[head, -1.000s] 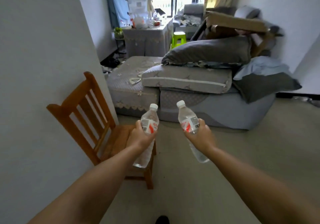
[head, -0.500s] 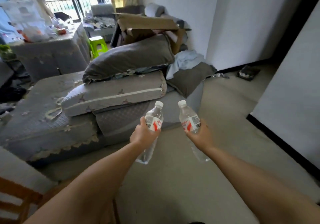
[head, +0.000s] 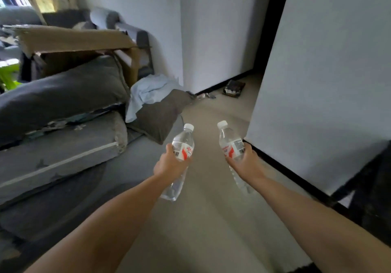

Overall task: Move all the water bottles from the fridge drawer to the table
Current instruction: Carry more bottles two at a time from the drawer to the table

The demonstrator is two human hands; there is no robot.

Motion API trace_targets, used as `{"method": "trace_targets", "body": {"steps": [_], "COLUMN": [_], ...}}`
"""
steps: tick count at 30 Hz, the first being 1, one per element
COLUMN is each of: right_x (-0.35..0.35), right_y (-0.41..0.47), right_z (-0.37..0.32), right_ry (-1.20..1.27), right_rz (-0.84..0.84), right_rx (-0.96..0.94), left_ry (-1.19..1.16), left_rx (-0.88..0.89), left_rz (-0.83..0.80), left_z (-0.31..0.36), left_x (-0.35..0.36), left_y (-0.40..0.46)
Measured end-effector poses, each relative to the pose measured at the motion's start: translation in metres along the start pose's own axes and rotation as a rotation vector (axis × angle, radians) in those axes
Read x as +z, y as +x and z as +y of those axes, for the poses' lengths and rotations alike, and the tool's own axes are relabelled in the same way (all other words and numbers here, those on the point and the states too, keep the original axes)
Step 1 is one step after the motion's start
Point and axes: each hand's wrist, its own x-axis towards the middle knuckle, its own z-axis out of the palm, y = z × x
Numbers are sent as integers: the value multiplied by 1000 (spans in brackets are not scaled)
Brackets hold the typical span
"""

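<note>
I hold two clear water bottles with white caps and red-and-white labels out in front of me, above the beige floor. My left hand grips the left water bottle around its label, the bottle leaning slightly right. My right hand grips the right water bottle around its middle, the cap tilted left. Neither the fridge drawer nor the table is in view.
A low grey sofa piled with cushions, a pale blue cloth and a cardboard box fills the left. A white wall with black skirting stands on the right; a dark object juts in at the right edge. Small clutter lies by the far wall.
The view has swung to the right: the wooden chair and the window side have left the frame, and the right wall has come closer. Both hands still hold their bottles the same way.
</note>
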Motion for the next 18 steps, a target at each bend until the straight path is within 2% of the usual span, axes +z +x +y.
{"method": "trace_targets", "body": {"steps": [12,15,18], "right_x": [-57,-69,-79], "right_y": [137,186,207], "right_z": [77,90,96], "right_ry": [-96,-24,21], "right_rz": [232,367,424], "right_rx": [327,444,522], "left_ry": [76,91,79], "left_rx": [319,436,507], "left_rz": [-261,-366,-430], "left_z": [143,190,221], "left_x": [127,154,168], "left_y": [175,233,262]}}
